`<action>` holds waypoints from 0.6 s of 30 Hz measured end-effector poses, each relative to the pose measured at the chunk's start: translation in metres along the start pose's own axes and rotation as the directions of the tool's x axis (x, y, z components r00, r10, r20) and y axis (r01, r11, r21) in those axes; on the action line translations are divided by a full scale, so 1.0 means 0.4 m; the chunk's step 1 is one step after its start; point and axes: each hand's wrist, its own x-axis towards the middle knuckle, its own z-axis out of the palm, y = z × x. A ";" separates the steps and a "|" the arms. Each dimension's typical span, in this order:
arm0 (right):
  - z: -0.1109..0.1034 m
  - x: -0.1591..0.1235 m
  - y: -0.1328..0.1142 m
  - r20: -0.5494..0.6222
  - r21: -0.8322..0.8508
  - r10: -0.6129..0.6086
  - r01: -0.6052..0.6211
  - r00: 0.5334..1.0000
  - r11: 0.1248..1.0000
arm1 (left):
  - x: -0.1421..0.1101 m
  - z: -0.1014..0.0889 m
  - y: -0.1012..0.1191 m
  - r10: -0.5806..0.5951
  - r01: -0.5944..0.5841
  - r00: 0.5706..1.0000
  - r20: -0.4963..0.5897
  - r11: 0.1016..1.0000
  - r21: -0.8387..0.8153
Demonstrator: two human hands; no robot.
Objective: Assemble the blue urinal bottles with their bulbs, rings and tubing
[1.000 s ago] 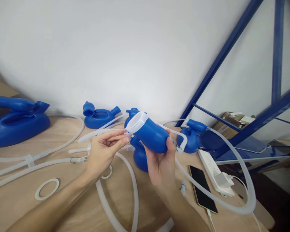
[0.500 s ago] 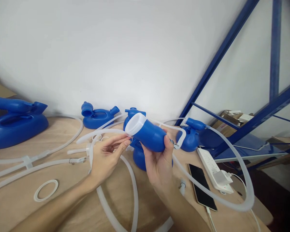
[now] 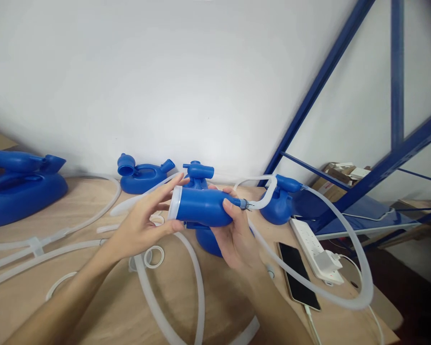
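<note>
Above the table, my right hand [image 3: 233, 235] is wrapped round a blue plastic funnel cup [image 3: 201, 206], its thumb on the narrow end. A clear hose [image 3: 262, 202] is fastened to that end with a thin wire clip [image 3: 244, 204]. At the wide end sits a translucent white cap [image 3: 175, 203], which my left hand [image 3: 143, 225] spans, thumb below and fingers above. The cup lies nearly level, with its cap towards the left. Directly behind and below is a blue urinal bottle [image 3: 208, 239], partly hidden by the cup and my right hand.
Other blue urinal bottles [image 3: 143, 179] stand along the wall. Clear tubes [image 3: 197, 282] curl over the brown table. White rings [image 3: 154, 257] lie near my left forearm. A phone [image 3: 298, 275] and a power strip [image 3: 316, 251] are at right, beside a blue metal shelf [image 3: 319, 81].
The funnel cup has swung from a tilted position to nearly level, with its cap lower and further left. My left hand has moved from beneath the rim to round the cap.
</note>
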 end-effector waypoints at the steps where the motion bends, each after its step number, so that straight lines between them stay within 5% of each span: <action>1: 0.000 -0.002 0.003 0.007 -0.004 0.005 -0.005 1.000 1.000 | -0.003 -0.003 -0.007 0.035 -0.034 0.999 -0.013 0.996 0.085; 5: 0.000 -0.011 0.030 -0.017 0.003 0.018 -0.018 1.000 1.000 | -0.017 0.013 -0.048 0.174 -0.118 0.978 -0.111 0.912 0.392; 8: 0.001 -0.022 0.055 -0.039 0.017 -0.002 0.002 0.999 1.000 | -0.027 0.034 -0.069 0.183 -0.084 0.966 -0.184 0.891 0.447; 13: 0.005 -0.043 0.071 0.024 0.003 -0.151 0.151 0.988 0.989 | -0.038 0.059 -0.074 0.190 -0.100 0.949 -0.252 0.938 0.331; 18: -0.011 -0.015 0.050 0.100 -0.103 -0.286 0.296 0.953 0.950 | -0.036 0.072 -0.064 -0.011 0.015 0.997 -0.070 0.998 0.059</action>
